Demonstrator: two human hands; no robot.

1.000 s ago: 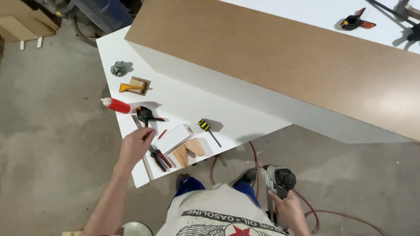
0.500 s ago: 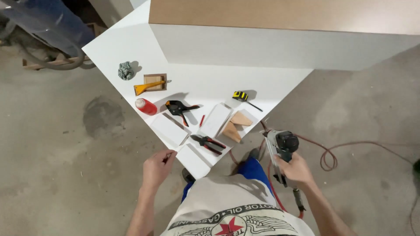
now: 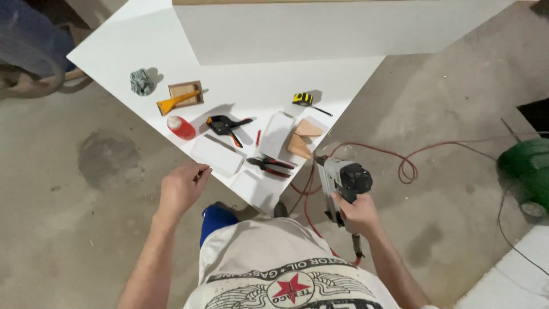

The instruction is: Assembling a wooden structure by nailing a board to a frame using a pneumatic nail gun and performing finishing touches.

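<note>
Concrete floor, white panel (image 3: 143, 34) corner: tools laid out.
Right hand (image 3: 353, 213) wrapped around nail gun (image 3: 342, 182); left hand (image 3: 182, 187) loosely curled, pinching something small, unidentifiable; keep the muzzle down.

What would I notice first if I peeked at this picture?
Probably the grey and black nail gun gripped in the right hand, with its red hose curling over the concrete floor. Next, the white board strewn with small tools, like the red-capped bottle near the left hand.
</note>
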